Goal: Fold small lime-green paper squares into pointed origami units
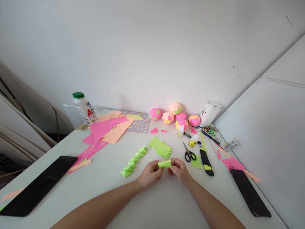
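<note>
A small piece of light-green paper [164, 163], which looks folded, is stretched between my two hands above the white table. My left hand [150, 172] pinches its left end, and my right hand [180, 170] pinches the right end. Just beyond them lies a stack of green paper rectangles [163, 150], with a loose green sheet [153, 142] beside it. To the left, several folded green paper pieces [132, 162] stand in a slanting row. Black-handled scissors [189, 153] rest to the right of the stack.
Paper balls [175, 108] line the wall. Glue bottles [193, 140], a black-and-yellow cutter [206, 161] and a black phone [249, 192] lie right. Pink and orange sheets [102, 128], a white bottle [84, 108] with a green cap and a black flat slab [39, 186] are left.
</note>
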The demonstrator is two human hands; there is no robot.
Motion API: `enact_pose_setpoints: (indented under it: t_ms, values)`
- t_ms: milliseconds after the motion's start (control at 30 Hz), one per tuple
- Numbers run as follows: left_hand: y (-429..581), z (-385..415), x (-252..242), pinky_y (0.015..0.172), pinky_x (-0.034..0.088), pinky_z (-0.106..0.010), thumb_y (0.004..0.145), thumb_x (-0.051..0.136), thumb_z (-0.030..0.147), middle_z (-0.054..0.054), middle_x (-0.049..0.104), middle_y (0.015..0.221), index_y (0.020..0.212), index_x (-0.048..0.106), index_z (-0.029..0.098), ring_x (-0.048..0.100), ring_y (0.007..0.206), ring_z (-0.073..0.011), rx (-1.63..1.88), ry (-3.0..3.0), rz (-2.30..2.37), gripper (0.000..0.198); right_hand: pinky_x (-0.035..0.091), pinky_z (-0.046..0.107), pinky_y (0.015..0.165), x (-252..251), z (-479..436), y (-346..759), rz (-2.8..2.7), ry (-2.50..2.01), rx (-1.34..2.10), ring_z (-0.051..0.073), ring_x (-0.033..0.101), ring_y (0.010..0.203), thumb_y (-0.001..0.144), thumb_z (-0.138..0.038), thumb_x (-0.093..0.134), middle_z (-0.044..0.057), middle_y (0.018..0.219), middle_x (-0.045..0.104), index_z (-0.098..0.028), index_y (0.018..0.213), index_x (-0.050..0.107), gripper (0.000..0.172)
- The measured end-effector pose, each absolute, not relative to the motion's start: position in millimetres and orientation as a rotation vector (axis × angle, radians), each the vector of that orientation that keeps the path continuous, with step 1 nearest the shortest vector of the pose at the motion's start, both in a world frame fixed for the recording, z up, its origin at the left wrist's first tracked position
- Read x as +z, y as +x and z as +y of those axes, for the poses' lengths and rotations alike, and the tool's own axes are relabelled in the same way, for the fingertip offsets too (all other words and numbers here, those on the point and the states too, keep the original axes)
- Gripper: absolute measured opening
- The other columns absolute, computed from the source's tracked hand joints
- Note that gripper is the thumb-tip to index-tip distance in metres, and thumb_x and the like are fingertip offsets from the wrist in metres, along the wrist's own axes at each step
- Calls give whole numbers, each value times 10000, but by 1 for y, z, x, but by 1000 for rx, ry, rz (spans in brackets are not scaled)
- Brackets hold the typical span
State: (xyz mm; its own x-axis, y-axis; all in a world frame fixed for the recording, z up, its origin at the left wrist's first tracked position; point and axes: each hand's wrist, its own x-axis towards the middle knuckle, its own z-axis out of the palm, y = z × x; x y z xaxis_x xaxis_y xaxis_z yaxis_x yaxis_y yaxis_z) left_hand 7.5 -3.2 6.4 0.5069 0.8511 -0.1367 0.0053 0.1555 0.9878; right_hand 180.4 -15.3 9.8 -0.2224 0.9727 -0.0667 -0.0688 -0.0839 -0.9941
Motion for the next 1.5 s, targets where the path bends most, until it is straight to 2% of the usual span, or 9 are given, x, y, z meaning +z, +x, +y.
enact_pose_setpoints:
  t_ms: [567,700,800,1100,1167,1200,1300,1400,1500]
  values:
    - [10,-2,2,464,278,-209,758,569,497,71,451,460,692,409,195,364,433,-77,801,1153,821,349,354,223,455,3,-11,185,-1077,-1072,1480,101,455,441,655,-227,553,-16,497,534,-171,615,462,114]
    - [9,-3,4,509,333,-222,764,581,494,25,562,608,729,407,195,453,499,-87,846,1062,778,348,357,225,462,0,-10,187,-1069,-1090,1476,101,461,452,675,-239,558,-18,504,528,-173,624,454,133]
    - [10,-3,4,519,346,-218,709,655,478,7,604,712,756,371,204,509,546,-91,868,1017,788,398,355,225,459,-2,-9,187,-1100,-1102,1463,96,452,446,689,-250,568,-26,500,522,-175,628,454,150]
    - [9,-1,-2,470,321,-205,742,616,476,41,587,616,720,285,221,473,454,-76,888,1007,827,419,389,228,484,5,-18,181,-1230,-1145,1427,101,469,486,737,-233,561,-28,526,507,-170,670,474,126]
    - [8,-1,-1,468,322,-204,754,609,461,46,580,611,733,311,218,465,453,-74,905,1014,821,385,408,230,505,5,-21,179,-1258,-1097,1366,99,492,522,768,-235,541,-9,649,537,-180,734,453,110]
    - [7,-1,-1,466,324,-204,758,607,457,47,577,608,744,330,216,460,451,-74,907,1013,817,368,414,228,509,4,-22,178,-1269,-1068,1316,94,508,548,771,-222,536,14,787,554,-186,768,442,100]
    - [6,-1,1,469,330,-206,768,601,447,47,567,609,809,403,206,457,459,-75,885,1015,795,315,443,240,571,0,-24,176,-1408,-1020,1138,91,530,633,764,-160,526,58,1062,484,-204,910,476,161]
    - [6,-1,1,484,332,-216,766,602,445,40,556,609,921,469,187,456,474,-80,839,1013,795,329,443,241,583,-4,-22,176,-1537,-1017,975,105,521,693,774,-134,517,79,1146,431,-228,1051,518,293]
    - [5,-2,1,508,340,-226,760,606,449,29,557,610,1014,498,160,457,499,-87,807,1017,796,399,427,231,548,-5,-20,178,-1562,-1034,932,113,509,694,793,-181,544,88,1134,440,-224,1048,555,259]
